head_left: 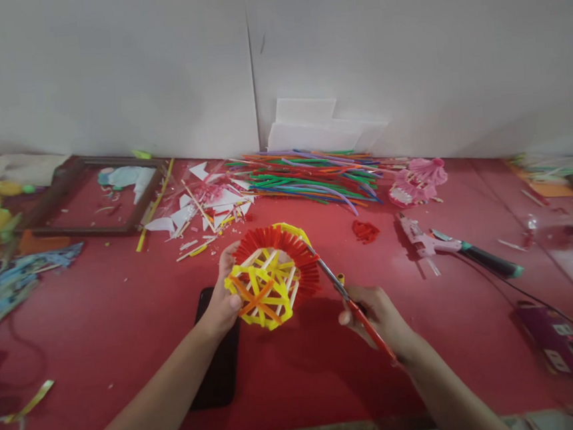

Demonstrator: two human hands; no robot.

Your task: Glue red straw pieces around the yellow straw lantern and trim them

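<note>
My left hand (226, 300) is closed around the side of a small craft basket (266, 290). The basket has pale sticks, yellow and orange pipe cleaners across its base, and a ruffled red rim. It is tilted, with its base toward me. In my right hand (380, 317) is a slim tool with a metal front and a red handle (360, 319); its exact kind is not clear. The tool's tip touches or nearly touches the right side of the red rim. A small yellow bit shows beside the tool; I cannot tell what it belongs to.
Below my left forearm lies a black phone (219, 368). Bundled pipe cleaners (308, 179) and paper scraps (215, 204) lie at the back. A pink glue gun (421, 236), a knife with a black-green handle (491, 260) and red bits (365, 231) are rightward; a brown frame (87, 229) is left.
</note>
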